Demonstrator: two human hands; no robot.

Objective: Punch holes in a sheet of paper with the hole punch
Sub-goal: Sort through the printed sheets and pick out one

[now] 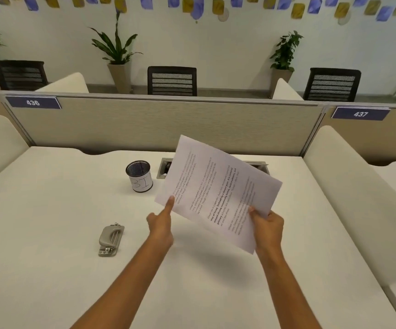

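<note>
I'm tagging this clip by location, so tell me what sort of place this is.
Most likely an open-plan office. The white desk is fenced by a low partition carrying numbered seat signs, and mesh-backed office chairs stand at the row behind it.

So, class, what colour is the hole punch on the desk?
The hole punch is grey-beige metal, seen best in the head view.
</note>
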